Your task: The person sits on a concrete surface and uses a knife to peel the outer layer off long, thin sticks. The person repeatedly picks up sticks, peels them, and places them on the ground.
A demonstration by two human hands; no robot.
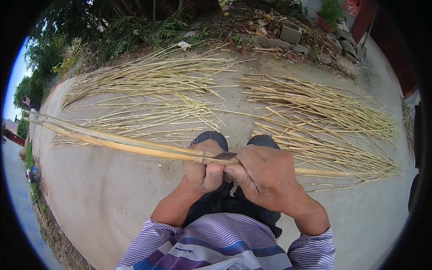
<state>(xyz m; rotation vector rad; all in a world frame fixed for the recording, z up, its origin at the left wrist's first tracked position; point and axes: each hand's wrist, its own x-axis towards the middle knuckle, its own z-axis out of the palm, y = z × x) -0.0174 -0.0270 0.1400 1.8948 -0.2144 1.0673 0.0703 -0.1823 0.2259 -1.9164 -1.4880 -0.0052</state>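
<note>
A long yellow bamboo stalk [112, 143] lies across my lap, running from the far left to the right. My left hand [203, 168] grips it from below, thumb up. My right hand [263, 173] is closed beside it on a small dark knife blade [225, 156] whose edge rests against the stalk. The two hands touch each other at the thumbs. A thin pale sliver [233, 189] hangs under my right hand. Both forearms come out of striped purple and white sleeves [211, 245].
Bundles of thin split bamboo strips [148, 78] lie spread on the concrete ground [112, 207] ahead at left, and another spread [324, 112] at right. My two dark shoes [211, 136] show past the hands. Leaves, stones and a potted plant [330, 13] line the far edge.
</note>
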